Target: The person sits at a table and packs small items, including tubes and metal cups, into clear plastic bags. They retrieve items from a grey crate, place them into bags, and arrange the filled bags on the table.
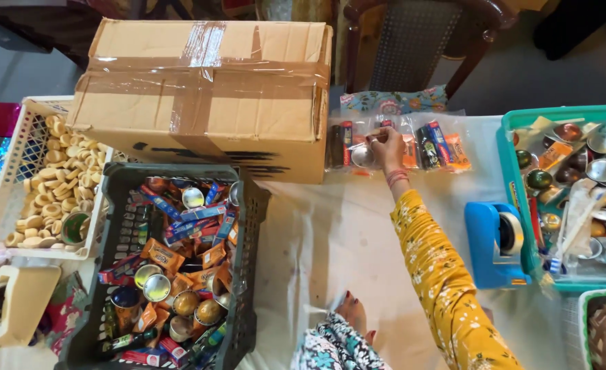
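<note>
My right hand (387,149), in a yellow flowered sleeve with bangles at the wrist, reaches to the far side of the white cloth. Its fingers pinch one of several clear plastic packets (431,145) lying in a row beside the cardboard box (203,92). Each packet holds small coloured boxes and a round metal cup. At the bottom edge, skin with red nails (355,316) rests on the cloth above patterned fabric. I cannot tell whether this is my left hand or a foot.
A dark crate (248,226) of small boxes and metal cups stands at the near left. Behind it is a white basket (15,178) of clay lamps. A blue tape dispenser (484,240) and a teal tray (505,157) of metal cups stand at the right. A chair (419,41) is behind.
</note>
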